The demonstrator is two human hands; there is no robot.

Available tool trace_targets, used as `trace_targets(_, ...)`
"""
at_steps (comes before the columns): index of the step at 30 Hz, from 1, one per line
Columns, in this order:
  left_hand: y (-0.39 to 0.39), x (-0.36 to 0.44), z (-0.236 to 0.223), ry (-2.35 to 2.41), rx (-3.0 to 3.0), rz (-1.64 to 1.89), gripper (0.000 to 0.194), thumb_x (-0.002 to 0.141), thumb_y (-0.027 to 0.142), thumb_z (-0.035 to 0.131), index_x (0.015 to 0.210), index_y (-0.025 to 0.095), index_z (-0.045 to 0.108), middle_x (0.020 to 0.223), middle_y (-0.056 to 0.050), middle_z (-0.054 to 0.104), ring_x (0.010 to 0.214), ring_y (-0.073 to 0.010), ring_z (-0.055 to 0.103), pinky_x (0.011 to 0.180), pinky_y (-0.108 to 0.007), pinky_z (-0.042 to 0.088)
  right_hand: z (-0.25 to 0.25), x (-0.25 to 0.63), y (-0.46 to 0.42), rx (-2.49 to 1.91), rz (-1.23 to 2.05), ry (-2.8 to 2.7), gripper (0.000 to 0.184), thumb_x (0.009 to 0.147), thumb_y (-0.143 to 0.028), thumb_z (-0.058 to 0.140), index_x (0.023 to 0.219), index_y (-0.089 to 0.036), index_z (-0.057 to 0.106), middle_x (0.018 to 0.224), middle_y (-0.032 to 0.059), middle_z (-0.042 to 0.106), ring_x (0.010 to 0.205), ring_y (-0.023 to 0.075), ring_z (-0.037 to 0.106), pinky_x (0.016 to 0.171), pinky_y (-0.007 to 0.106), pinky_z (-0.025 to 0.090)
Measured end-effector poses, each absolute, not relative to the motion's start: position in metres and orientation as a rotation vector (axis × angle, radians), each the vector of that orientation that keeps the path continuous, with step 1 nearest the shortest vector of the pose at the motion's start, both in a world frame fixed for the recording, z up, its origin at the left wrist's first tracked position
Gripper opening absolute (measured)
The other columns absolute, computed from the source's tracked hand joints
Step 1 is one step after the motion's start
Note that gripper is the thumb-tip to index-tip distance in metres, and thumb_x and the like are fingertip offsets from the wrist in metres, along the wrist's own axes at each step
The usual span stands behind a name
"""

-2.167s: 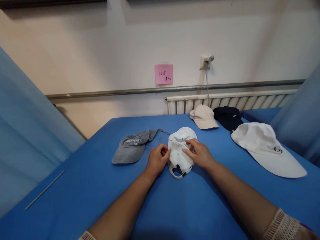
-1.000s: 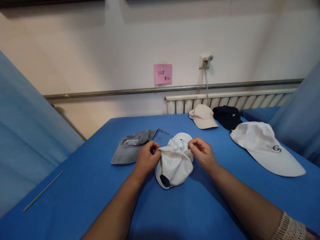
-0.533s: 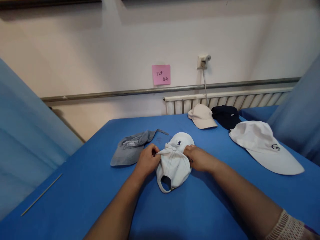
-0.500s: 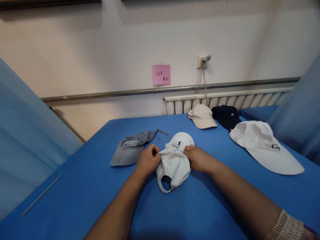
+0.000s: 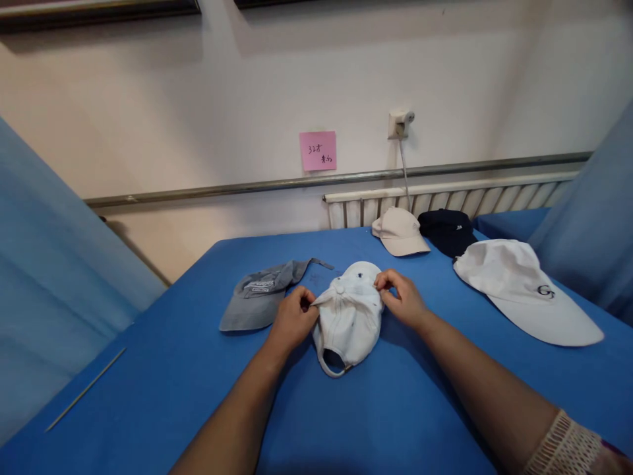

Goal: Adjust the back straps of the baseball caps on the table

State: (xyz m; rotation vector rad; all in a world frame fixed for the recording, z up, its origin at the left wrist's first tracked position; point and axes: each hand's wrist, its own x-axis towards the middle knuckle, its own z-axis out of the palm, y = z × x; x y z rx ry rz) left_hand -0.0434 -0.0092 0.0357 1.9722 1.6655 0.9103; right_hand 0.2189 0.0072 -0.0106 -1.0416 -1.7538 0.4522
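A pale white baseball cap (image 5: 349, 323) lies in front of me on the blue-covered table, its back strap opening toward me and its brim pointing away. My left hand (image 5: 295, 318) pinches the fabric at the cap's left side. On the opposite side, my right hand (image 5: 401, 298) pinches the cap near where crown and brim meet. A small dark emblem shows on the front of the crown. Just left of my left hand rests a grey cap (image 5: 254, 300) with white lettering, its strap stretching out behind it.
Toward the back right sit a beige cap (image 5: 399, 231) and a dark navy cap (image 5: 448, 231). A large white cap (image 5: 514, 287) lies at the right. A thin stick (image 5: 85, 390) is on the left of the blue table (image 5: 163, 396). Blue curtains (image 5: 59, 284) hang at both sides.
My right hand has shifted up and slightly outward along the cap's right edge. The cap's crown looks more spread and its back has moved slightly. My left hand keeps its pinch.
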Motion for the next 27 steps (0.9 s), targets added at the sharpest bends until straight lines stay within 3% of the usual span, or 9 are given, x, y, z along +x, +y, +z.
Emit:
trace_targets(5,-0.015,-0.037,0.035,1.459,2.049,0.998,0.013,0.079,0.024,0.054,0.087,0.019,0.064,0.086,-0.002,0.068,0.082,-0.0184,0.062,0.076,-0.03,0.048,-0.008,0.214,0.002,-0.973,0.554,-1.877,0.024,0.081,-0.022,0.059,0.105,-0.021,0.06,0.103,0.006,0.064,0.092,0.0204,0.06,0.085,0.035,0.047)
trace_targets(9,-0.014,-0.036,0.032,1.393,2.034,1.116,0.016,0.082,0.031,0.057,0.086,0.019,0.068,0.089,-0.004,0.069,0.087,-0.0198,0.062,0.084,-0.032,0.048,-0.006,0.208,0.002,-0.964,0.563,-1.89,0.006,0.084,-0.021,0.056,0.084,-0.021,0.062,0.091,0.0044,0.064,0.087,0.0193,0.059,0.083,0.034,0.046)
trace_targets(11,-0.013,-0.036,0.03,1.348,1.971,1.168,0.019,0.083,0.035,0.059,0.084,0.018,0.068,0.089,-0.005,0.069,0.088,-0.0203,0.063,0.084,-0.033,0.049,-0.007,0.206,0.004,-0.927,0.641,-1.788,0.009,0.085,-0.023,0.056,0.078,-0.021,0.06,0.086,0.0034,0.063,0.084,0.0184,0.058,0.081,0.033,0.046)
trace_targets(16,-0.007,-0.04,0.028,1.261,1.809,1.263,0.023,0.084,0.037,0.058,0.084,0.017,0.069,0.093,-0.007,0.069,0.088,-0.0203,0.063,0.082,-0.032,0.05,-0.003,0.201,0.0,-0.768,0.808,-1.492,0.011,0.086,-0.027,0.058,0.078,-0.021,0.058,0.083,0.0022,0.059,0.081,0.018,0.056,0.078,0.032,0.045)
trace_targets(27,-0.004,-0.053,0.04,1.389,2.18,1.224,0.02,0.089,0.03,0.053,0.086,0.02,0.07,0.096,-0.005,0.065,0.094,-0.0196,0.06,0.088,-0.033,0.047,0.028,0.181,-0.052,-0.591,0.569,-1.867,0.01,0.088,-0.015,0.053,0.079,-0.021,0.054,0.079,0.0024,0.057,0.076,0.0165,0.056,0.071,0.03,0.045)
